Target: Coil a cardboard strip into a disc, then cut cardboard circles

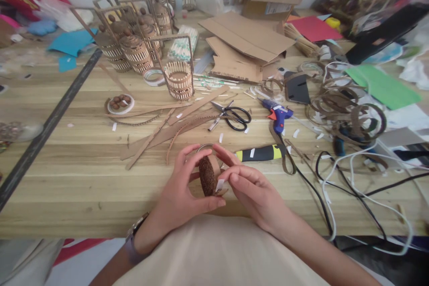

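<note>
Just above the table's front edge, my left hand (182,187) is curled round a coil of brown cardboard (208,175), thumb below and fingers above. Dark, rough-looking edges show on the coil's left face, and a smooth band wraps its side. My right hand (251,185) is closed at the coil's right side, its fingertips against the band. A small white piece like tape (220,185) sticks out on the band near these fingertips. What lies between the right thumb and forefinger is partly hidden. Behind the hands are black-handled scissors (234,116) and a yellow-and-black tool handle (259,153).
A blue glue gun (279,114) stands right of the scissors. Cardboard strips (150,138) lie left of them. Several lantern-like stick models (136,51) and an open one (179,81) stand behind. Cables (351,187) tangle at right. A dish of brown balls (121,105) sits left.
</note>
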